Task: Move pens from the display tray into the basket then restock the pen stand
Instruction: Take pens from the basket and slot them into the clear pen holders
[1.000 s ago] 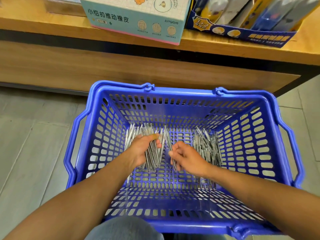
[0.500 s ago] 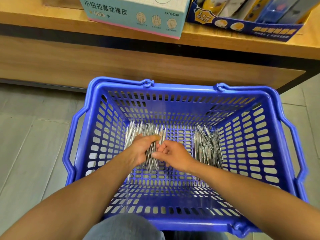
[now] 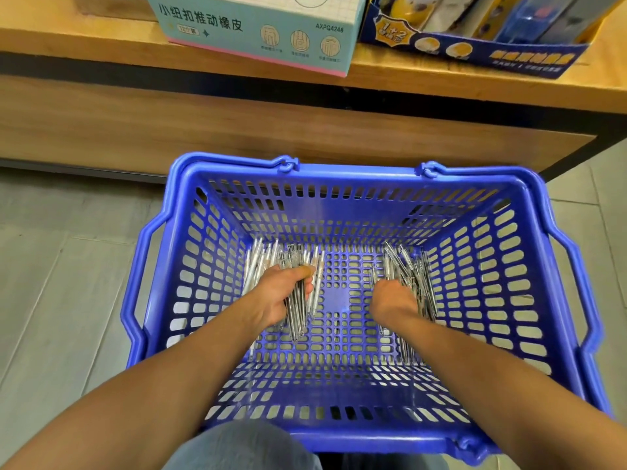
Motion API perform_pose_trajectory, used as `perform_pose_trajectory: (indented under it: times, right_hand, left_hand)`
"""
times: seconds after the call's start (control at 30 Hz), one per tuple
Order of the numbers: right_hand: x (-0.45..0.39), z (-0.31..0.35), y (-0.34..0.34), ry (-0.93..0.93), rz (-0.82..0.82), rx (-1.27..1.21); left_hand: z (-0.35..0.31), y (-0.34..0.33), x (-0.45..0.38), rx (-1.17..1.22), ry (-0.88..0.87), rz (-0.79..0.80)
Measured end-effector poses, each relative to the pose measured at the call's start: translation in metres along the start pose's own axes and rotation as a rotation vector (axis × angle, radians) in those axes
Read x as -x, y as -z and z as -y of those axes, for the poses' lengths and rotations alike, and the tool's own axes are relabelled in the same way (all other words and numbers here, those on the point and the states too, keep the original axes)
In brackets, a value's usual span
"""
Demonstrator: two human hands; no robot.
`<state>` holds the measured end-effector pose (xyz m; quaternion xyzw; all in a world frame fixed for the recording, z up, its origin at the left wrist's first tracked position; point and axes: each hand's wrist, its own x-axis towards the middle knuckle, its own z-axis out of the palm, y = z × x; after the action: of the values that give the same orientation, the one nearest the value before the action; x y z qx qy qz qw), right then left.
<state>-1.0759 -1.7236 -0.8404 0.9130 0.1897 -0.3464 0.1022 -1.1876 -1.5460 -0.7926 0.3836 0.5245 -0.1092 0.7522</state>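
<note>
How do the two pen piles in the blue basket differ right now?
The left pen pile is gripped as a bundle by the left hand; the right pen pile lies on the basket floor, the right hand reaching into it. Left sits near the left wall, right near the right wall. Both are slim, clear-and-silver pens.

We are in a stationery shop: in front of us a blue slotted plastic shopping basket with folding handles (image 3: 356, 198) stands on the grey tiled floor (image 3: 68, 283) at the foot of a long wooden display shelf with a black band (image 3: 101, 56). On that shelf we see a teal-and-pink printed retail carton with a product code (image 3: 258, 32) beside a dark blue open-fronted cardboard display box of packaged goods (image 3: 492, 52). Many slim clear pens (image 3: 412, 266) lie loose in the basket.
</note>
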Motion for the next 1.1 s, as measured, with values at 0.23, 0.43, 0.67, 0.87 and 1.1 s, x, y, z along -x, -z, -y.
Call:
perform_pose_trajectory:
  times: [0.23, 0.43, 0.67, 0.87, 1.1]
  right_hand:
    - [0.011, 0.014, 0.015, 0.099, 0.095, -0.309]
    - [0.047, 0.047, 0.039, 0.476, 0.165, -0.823]
    - [0.044, 0.056, 0.03, 0.514, 0.199, -0.936]
    - [0.004, 0.008, 0.026, 0.139, -0.142, -0.534]
    - [-0.009, -0.007, 0.016, -0.004, -0.169, -0.169]
  left_hand:
    - [-0.001, 0.0, -0.001, 0.02, 0.006, -0.006]
    - [-0.002, -0.003, 0.005, 0.042, -0.011, 0.067]
    - [-0.003, -0.004, 0.005, 0.05, -0.028, 0.038]
    - [-0.001, -0.002, -0.003, 0.04, -0.033, -0.03]
    - [0.0, 0.0, -0.008, 0.019, -0.036, -0.026]
